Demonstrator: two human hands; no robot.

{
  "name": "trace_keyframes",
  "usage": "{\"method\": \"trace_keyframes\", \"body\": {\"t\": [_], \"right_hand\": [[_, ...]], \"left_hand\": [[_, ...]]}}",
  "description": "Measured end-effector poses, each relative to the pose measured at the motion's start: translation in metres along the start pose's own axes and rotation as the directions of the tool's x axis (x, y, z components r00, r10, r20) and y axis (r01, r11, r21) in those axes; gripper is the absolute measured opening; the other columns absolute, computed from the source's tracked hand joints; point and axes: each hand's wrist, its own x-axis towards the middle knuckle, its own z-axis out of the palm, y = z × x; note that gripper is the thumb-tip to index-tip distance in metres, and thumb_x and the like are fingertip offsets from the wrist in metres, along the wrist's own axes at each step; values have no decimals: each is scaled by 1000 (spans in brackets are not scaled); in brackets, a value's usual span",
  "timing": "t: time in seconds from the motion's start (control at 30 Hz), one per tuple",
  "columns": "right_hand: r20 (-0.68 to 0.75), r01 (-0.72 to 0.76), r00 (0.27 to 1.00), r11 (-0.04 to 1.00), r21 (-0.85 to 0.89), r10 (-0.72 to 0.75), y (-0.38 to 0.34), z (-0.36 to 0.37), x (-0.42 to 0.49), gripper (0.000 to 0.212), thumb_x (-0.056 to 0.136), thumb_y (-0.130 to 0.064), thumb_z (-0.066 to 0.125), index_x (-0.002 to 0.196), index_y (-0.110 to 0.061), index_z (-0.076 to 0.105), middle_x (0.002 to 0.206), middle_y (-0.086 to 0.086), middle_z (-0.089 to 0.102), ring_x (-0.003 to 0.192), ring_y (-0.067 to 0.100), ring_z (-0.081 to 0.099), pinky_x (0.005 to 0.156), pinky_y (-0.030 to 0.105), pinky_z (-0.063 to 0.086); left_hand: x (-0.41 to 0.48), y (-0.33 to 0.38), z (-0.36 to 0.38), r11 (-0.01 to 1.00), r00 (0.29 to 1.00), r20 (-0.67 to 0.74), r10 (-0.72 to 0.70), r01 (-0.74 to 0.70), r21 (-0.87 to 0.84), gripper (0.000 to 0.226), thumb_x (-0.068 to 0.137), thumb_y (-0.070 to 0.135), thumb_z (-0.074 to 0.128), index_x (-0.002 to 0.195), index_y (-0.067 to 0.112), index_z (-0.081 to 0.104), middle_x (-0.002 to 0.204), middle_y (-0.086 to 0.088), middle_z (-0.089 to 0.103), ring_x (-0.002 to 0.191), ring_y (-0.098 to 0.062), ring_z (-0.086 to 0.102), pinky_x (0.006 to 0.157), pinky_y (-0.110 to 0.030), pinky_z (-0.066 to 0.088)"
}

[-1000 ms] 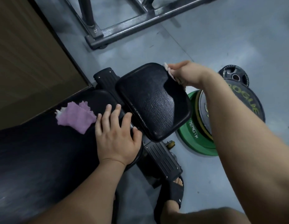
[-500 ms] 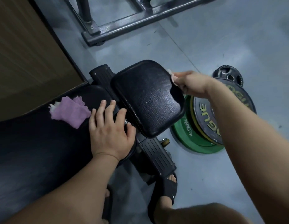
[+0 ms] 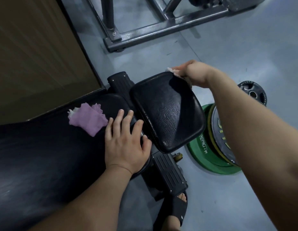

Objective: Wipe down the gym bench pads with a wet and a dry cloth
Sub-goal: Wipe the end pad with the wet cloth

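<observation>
While the left hand (image 3: 124, 144) has stayed flat, fingers straight and spread, on the end of the long pad (image 3: 44, 155), the right hand (image 3: 193, 73) has worked back up the outer edge of the small pad (image 3: 166, 112) and now sits at its far corner. Its fingers are curled round a pale cloth (image 3: 171, 70), of which only a crumpled tip shows; whether this one is wet or dry cannot be told. The purple cloth (image 3: 88, 119) has not moved: it lies bunched on the long pad, just beside the left fingertips, held by nothing. Judgement: the edge of the small pad is being finished, the second cloth has yet to be taken up, and the long pad appears still to be done. Legible writing is limited. The green weight plate (image 3: 205, 157) on the floor beside the small pad carries pale letters reading "RENGTH", the start being hidden. The black plate (image 3: 220, 135) stacked on it bears yellow lettering, now mostly covered by the right forearm and not readable. No label is visible on either pad or cloth.
</observation>
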Motion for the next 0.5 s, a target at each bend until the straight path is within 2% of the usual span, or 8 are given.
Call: {"method": "trace_keyframes", "body": {"t": [0.07,0.1,0.2,0.27,0.33,0.4,0.47,0.5], "right_hand": [[78,-13,997,998,-55,17,-14,3,7,25,100,-12,52,107,-12,76,100,-5,77,91,15,69,74,29,50],[106,-24,994,996,-88,33,-19,6,13,26,99,-11,51,104,-10,77,97,-4,77,90,17,67,72,30,46],[129,-14,990,959,-284,53,-44,14,21,23,83,-20,64,97,-16,82,101,-4,79,103,28,72,86,36,55],[182,74,983,861,-503,22,-66,25,17,25,80,-23,67,100,-19,83,104,-7,78,102,26,73,98,43,56],[254,152,967,766,-624,15,-85,46,17,26,80,-32,71,101,-21,82,102,-3,78,96,22,74,96,42,58],[321,255,947,604,-755,1,-100,74,17,32,85,-41,68,102,-16,78,98,2,75,92,26,72,91,38,57],[393,352,920,472,-808,-13,-103,92,23,45,86,-52,58,98,-10,72,92,5,69,88,31,67,86,38,52],[406,365,914,461,-809,-11,-101,92,25,57,81,-63,53,99,-13,72,95,4,70,91,29,67,88,39,52]], "left_hand": [[0,0,0,1000,1000,12,0,0,4,48,87,42,49,129,24,63,154,-9,45,152,-31,25,123,-53,17],[0,0,-1,1000,1000,14,0,0,5,48,87,42,48,129,24,63,155,-9,44,152,-31,25,123,-53,18],[0,0,-1,1000,1000,23,0,0,5,48,88,42,47,130,25,62,155,-8,43,152,-30,24,123,-53,18],[-1,0,-2,1000,1000,28,0,0,3,48,89,43,46,131,25,62,156,-8,43,153,-30,24,123,-52,17],[-1,-1,-2,1000,1000,27,3,-3,3,48,89,43,47,130,25,62,156,-8,43,152,-30,24,124,-52,17],[-1,0,-2,1000,1000,24,6,-6,-1,47,88,43,48,129,24,63,155,-9,44,152,-30,25,124,-51,17],[0,0,-2,1000,1000,25,9,-9,-1,47,88,43,47,129,25,62,155,-9,44,152,-30,25,124,-51,17],[-1,0,-3,1000,1000,30,9,-9,2,48,88,43,47,129,25,62,155,-9,44,152,-30,25,124,-51,17]]}}
